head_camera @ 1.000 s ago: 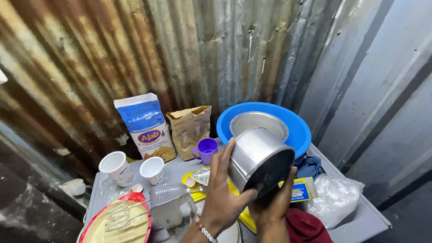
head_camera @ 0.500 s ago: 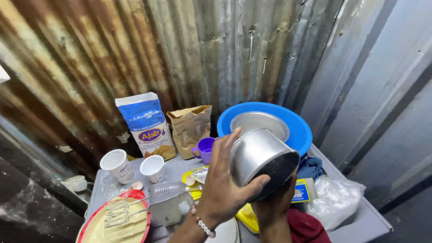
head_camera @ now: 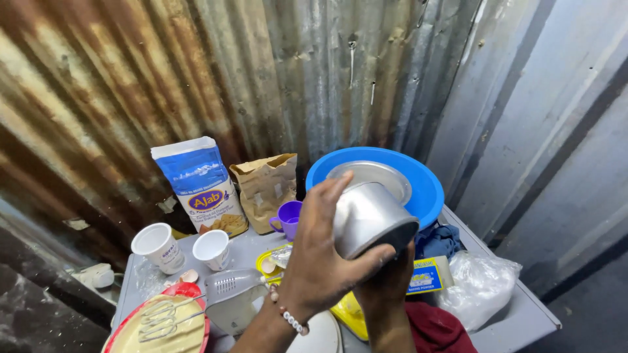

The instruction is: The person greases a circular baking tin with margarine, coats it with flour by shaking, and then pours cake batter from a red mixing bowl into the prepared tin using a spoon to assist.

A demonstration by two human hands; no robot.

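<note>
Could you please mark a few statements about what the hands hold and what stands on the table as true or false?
1. Both hands grip a round metal tin. True: the left hand wraps its side, the right hand supports it from below.
2. The purple cup stands inside the blue basin. False: it stands on the table, left of the basin.
3. A whisk lies in the bowl of batter. True.
4. The flour bag lies flat. False: it stands upright against the wall.
5. Two white cups stand before the flour bag. True.
</note>
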